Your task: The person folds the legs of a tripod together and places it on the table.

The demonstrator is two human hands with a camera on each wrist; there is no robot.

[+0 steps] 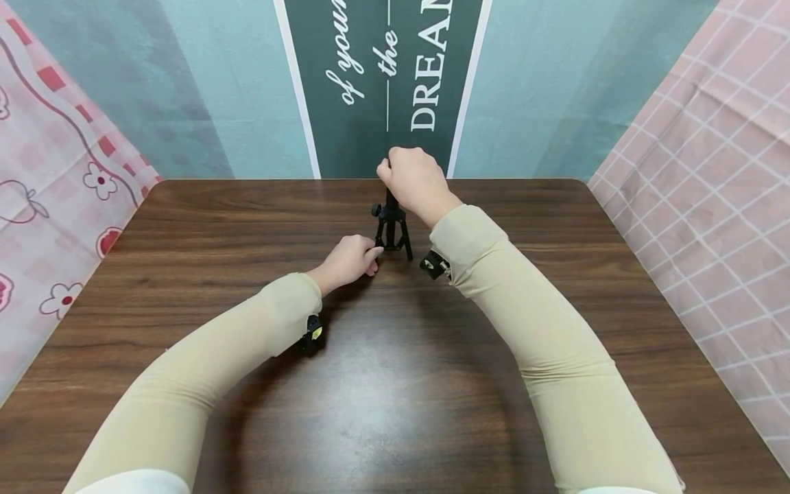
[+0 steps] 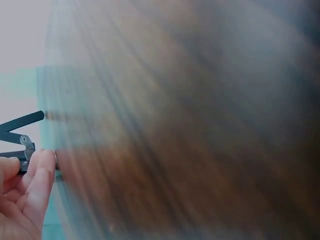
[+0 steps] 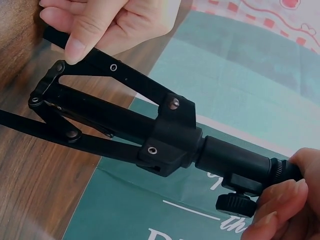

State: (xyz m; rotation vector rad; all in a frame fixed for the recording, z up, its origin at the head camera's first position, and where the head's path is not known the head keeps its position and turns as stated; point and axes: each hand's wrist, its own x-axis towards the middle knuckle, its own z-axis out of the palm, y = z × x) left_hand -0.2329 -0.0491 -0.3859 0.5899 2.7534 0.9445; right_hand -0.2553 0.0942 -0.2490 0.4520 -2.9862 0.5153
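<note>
A small black tripod (image 1: 391, 218) stands near the back of the wooden table, its legs partly spread. My left hand (image 1: 350, 262) pinches one leg near its lower end. The right wrist view shows that thumb lying over the leg (image 3: 120, 72). My right hand (image 1: 416, 180) grips the top of the centre column, hiding the upper end. Beside those fingers sits a round locking knob (image 3: 236, 205). Hinged braces (image 3: 47, 82) join the legs to the column. In the left wrist view, another leg (image 2: 25, 121) reaches out above the left fingers.
The brown wooden table (image 1: 382, 384) ends just behind the tripod. Beyond it hangs a teal cloth with a dark lettered panel (image 1: 382, 89). Pink patterned cloth (image 1: 55, 171) borders the left side and pink checked cloth (image 1: 703, 206) the right. Small black cameras (image 1: 435, 265) are strapped at both wrists.
</note>
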